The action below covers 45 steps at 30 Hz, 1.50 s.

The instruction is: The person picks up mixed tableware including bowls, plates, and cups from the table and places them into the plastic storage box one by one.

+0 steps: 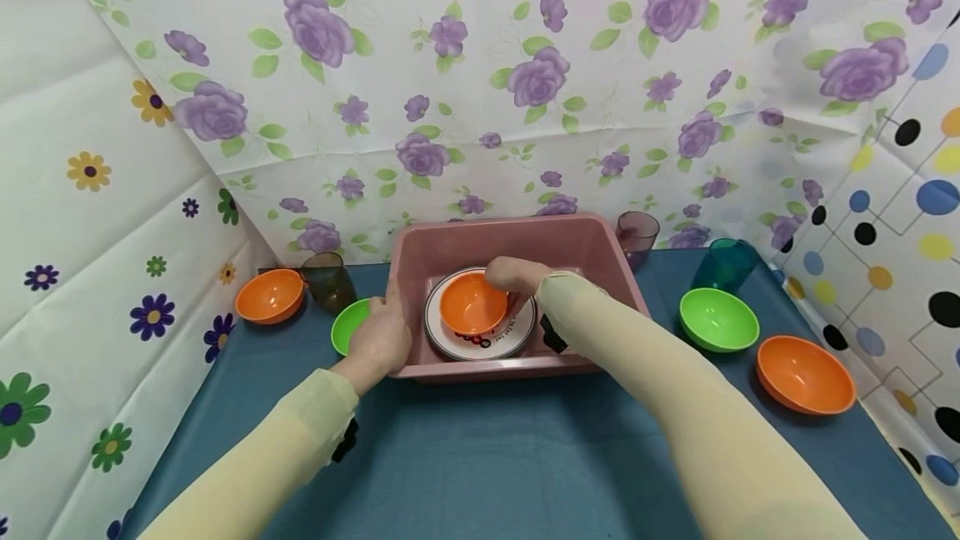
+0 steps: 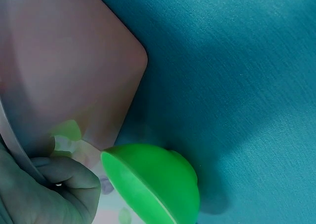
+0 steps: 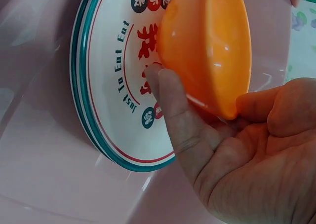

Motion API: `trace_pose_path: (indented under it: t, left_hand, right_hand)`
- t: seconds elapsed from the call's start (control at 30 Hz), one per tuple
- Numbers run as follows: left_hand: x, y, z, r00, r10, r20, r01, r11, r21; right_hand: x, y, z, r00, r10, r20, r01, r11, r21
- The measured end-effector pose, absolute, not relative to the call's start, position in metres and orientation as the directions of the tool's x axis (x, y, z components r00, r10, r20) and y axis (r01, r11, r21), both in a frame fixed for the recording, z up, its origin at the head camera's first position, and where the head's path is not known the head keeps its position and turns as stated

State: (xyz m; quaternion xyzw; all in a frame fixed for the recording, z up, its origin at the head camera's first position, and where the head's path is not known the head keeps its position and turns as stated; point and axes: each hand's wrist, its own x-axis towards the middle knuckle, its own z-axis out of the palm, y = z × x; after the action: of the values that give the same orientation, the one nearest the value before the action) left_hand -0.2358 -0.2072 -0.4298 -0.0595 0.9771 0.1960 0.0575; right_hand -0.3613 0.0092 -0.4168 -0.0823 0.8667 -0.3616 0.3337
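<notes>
Bowl [image 1: 472,307], orange, is being pinched at its edge by your right hand [image 1: 517,275] over the white plate [image 1: 451,343] inside the pink tub [image 1: 495,238], whose left rim your left hand [image 1: 382,337] is gripping.

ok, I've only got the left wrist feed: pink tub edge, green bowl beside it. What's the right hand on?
Observer: The right hand holds an orange bowl by its side, thumb at the rim.
Operator: What's below that?
Observer: A white plate printed "Just To Eat Eat", inside the tub.
Operator: Any bowls out on the table to the tub's right?
Observer: Two: a green bowl and a second orange one.
</notes>
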Motion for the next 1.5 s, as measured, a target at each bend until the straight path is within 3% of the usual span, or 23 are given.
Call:
trace_pose_path:
  t: [0.33,0.6,0.83,1.23,1.5]
  left_hand:
    - [-0.237,-0.203,-0.427,-0.987,-0.082,-0.142,-0.131,0.914,0.383]
    - [-0.238,-0.203,-0.428,-0.986,-0.081,-0.147,-0.132,0.912,0.388]
    - [-0.238,-0.204,-0.428,-0.986,-0.074,-0.152,-0.129,0.911,0.391]
    - [-0.236,-0.206,-0.429,-0.989,-0.059,-0.137,-0.107,0.918,0.382]
    - [-0.234,-0.207,-0.430,-0.991,-0.055,-0.126,-0.100,0.918,0.383]
  right_hand:
    - [-0.360,0.017,-0.411,-0.797,-0.354,-0.489,0.057,0.762,-0.645]
    - [-0.358,0.034,-0.400,-0.834,-0.383,-0.398,-0.108,0.819,-0.563]
    - [-0.348,0.066,-0.386,-0.871,-0.438,-0.222,-0.301,0.833,-0.464]
    - [-0.317,0.146,-0.397,-0.947,-0.321,-0.005,-0.288,0.857,-0.428]
    - [-0.294,0.196,-0.421,-0.963,-0.270,0.008,-0.240,0.841,-0.485]
